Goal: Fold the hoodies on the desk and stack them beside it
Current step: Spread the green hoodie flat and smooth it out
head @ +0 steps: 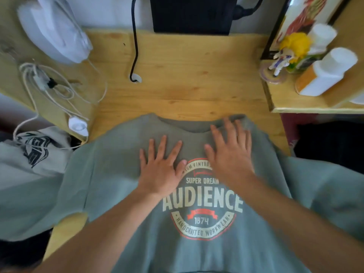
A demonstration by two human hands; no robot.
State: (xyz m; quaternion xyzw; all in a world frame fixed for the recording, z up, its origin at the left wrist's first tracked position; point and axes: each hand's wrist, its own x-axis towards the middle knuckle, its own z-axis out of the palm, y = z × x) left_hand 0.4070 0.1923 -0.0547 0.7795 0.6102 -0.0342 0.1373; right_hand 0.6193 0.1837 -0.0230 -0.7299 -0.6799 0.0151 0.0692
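Note:
A grey-green sweatshirt (122,174) with a round "AUDIENCE" print lies spread front-up on the wooden desk (187,79), collar toward the far side, sleeves hanging off both sides. My left hand (160,168) lies flat on its chest with fingers spread, just left of the print. My right hand (229,152) also presses flat, fingers straight, reaching up to the collar's right side. A light grey hoodie (29,164) with a black graphic sits off the desk's left edge.
A white fan (53,28) and tangled white cords (59,89) occupy the left shelf. A black cable (135,46) drops into a desk hole. A black box (191,14) stands at the back. The right shelf (295,107) holds a figurine (285,54) and white bottles (331,71).

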